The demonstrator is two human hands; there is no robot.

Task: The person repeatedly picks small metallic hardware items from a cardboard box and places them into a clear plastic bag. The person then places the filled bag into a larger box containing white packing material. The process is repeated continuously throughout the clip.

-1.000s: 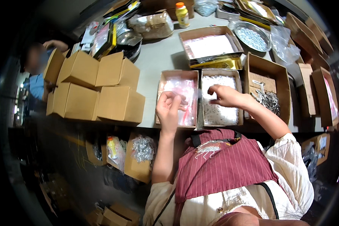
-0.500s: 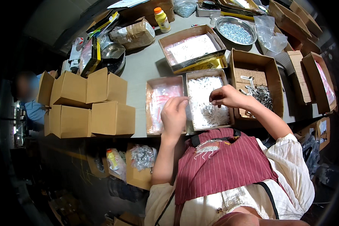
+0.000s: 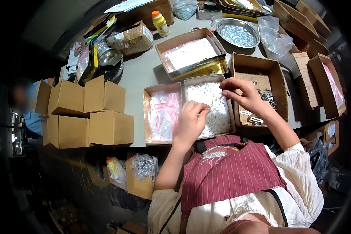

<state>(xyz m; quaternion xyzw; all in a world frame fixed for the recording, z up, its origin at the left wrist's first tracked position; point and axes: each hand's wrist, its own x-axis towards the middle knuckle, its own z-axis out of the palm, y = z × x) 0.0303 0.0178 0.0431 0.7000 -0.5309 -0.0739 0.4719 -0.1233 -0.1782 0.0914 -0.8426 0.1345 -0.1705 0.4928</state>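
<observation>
My left hand [image 3: 192, 121] is over the near part of the shared edge between two shallow boxes. Its thumb and fingertips press together; what they hold, if anything, is too small to make out. The left box [image 3: 147, 128] holds clear plastic bags [image 3: 160, 117] with red-pink edges. Many small white pieces [image 3: 218, 119] fill the middle box [image 3: 233, 126]. My right hand [image 3: 243, 93] hovers over the middle box's right edge, its fingers bent and the thumb apart from them, with nothing visible between. Beside it, a deeper carton [image 3: 282, 87] holds metal clip-like parts [image 3: 267, 97].
Several open brown cartons [image 3: 109, 126] stand at the left. Behind the middle box are a box with white paper [image 3: 193, 52] and a metal bowl of small shiny parts [image 3: 238, 35]. A yellow bottle [image 3: 160, 24] stands farther back. Another person's blue sleeve [image 3: 32, 119] shows far left.
My right hand has lifted up and right from the white pieces, its fingers parting. My left hand has shifted right and slightly down, uncovering more of the bags. The view has shifted slightly.
</observation>
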